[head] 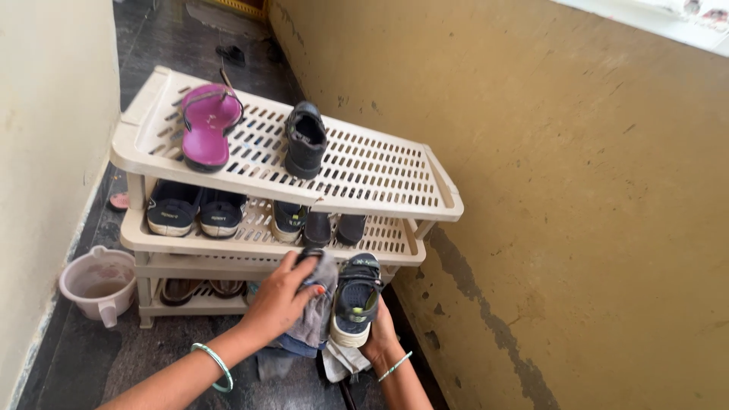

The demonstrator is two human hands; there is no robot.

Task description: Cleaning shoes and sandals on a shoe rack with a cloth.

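Gripping a dark sandal [357,298] from beneath, the right hand [377,334] keeps it propped just before the shoe rack [380,171], so the left hand [282,296], fingers pressed together, can rub a grey cloth [317,307] against its side

Beige slotted shoe rack [380,171]; magenta sandal [206,125] upper left; black shoe [305,140] centre; grey cloth [319,304]; navy sneaker [357,298], yellow-green accents; pale pink jug [99,282] lower left.

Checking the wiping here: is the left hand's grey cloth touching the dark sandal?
Touching. The head view shows the grey cloth under the left hand pressed against the dark sandal.
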